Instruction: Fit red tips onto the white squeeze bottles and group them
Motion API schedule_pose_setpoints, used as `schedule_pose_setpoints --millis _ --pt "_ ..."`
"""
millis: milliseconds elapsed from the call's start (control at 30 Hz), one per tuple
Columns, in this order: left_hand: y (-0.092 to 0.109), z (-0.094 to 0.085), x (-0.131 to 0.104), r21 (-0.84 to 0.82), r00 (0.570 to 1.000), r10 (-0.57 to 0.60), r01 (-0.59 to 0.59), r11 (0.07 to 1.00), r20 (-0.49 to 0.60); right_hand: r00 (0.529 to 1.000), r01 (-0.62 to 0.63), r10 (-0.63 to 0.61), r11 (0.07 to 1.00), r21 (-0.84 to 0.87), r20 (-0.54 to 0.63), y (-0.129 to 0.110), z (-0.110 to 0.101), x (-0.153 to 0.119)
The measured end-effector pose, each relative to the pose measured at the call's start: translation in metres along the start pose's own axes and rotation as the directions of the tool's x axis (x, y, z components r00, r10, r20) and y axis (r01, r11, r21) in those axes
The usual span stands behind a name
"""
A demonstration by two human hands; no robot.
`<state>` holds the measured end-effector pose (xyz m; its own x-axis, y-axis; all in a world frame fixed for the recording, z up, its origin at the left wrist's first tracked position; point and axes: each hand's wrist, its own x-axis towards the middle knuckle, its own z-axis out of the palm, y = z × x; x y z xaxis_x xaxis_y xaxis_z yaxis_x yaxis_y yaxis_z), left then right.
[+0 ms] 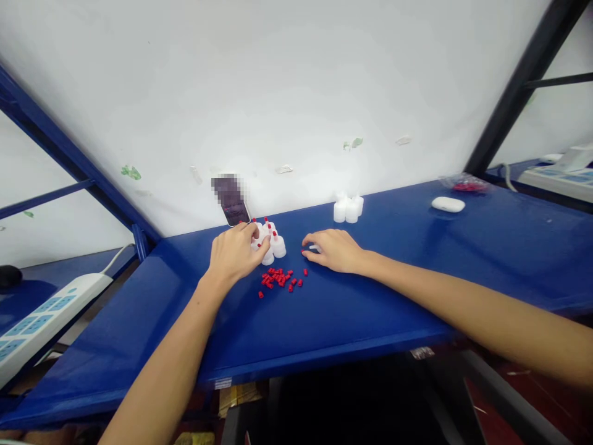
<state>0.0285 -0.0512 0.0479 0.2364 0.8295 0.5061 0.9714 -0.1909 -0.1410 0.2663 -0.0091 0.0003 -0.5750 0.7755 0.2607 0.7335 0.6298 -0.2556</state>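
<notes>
My left hand (236,250) is at a close group of small white bottles (278,247) with red tips, thumb and index finger apart around the near side. The hand hides part of the group. To the right, my right hand (338,251) is curled low over the table, a white piece with a thin nozzle (315,248) showing between its fingers; the palm hides the rest of it. A speck of red shows at that thumb's tip. Between and in front of both hands, several small red caps (278,277) lie loose on the blue table (333,321).
More white bottles (347,210) stand near the wall. A phone (235,207) leans there behind my left hand. Farther right are a white rounded case (448,204) and a plastic bag with red contents (467,183). A power strip (55,312) lies at the left.
</notes>
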Motion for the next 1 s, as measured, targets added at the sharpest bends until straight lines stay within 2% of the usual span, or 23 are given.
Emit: schedule_pose_setpoints --millis 100,267,433,567,633,733,867,1000 --pt "-0.003 0.0 0.0 0.072 0.991 -0.073 0.065 0.995 0.116 0.999 0.028 -0.027 0.999 -0.021 0.023 0.002 0.0 0.001" --pt "-0.003 0.006 0.0 0.104 0.984 -0.022 0.004 0.995 0.176 0.997 0.072 -0.072 0.997 -0.04 0.014 0.002 0.0 0.001" --pt "-0.001 0.005 -0.001 0.047 0.988 -0.027 0.021 0.999 0.15 0.998 0.063 -0.063 0.998 -0.018 -0.005 0.001 0.002 0.001" --pt "0.004 -0.001 -0.002 -0.04 0.999 -0.033 0.033 0.999 -0.006 0.993 0.117 -0.116 0.991 -0.063 0.016 0.001 0.003 0.003" --pt "0.006 -0.002 -0.004 -0.107 0.996 0.037 -0.045 0.993 -0.078 0.989 0.149 -0.146 0.985 -0.09 0.039 0.001 0.003 0.003" --pt "0.009 0.003 -0.006 -0.189 0.966 0.23 -0.249 0.95 -0.116 0.987 0.161 -0.159 0.983 -0.089 0.026 0.0 0.001 0.004" --pt "0.015 0.013 -0.007 -0.222 0.898 0.435 -0.438 0.871 -0.064 0.976 0.213 -0.209 0.974 -0.081 0.053 -0.005 -0.002 0.002" --pt "0.021 0.018 -0.007 -0.184 0.862 0.507 -0.498 0.847 0.002 0.966 0.252 -0.243 0.963 -0.098 0.088 -0.01 -0.004 0.0"
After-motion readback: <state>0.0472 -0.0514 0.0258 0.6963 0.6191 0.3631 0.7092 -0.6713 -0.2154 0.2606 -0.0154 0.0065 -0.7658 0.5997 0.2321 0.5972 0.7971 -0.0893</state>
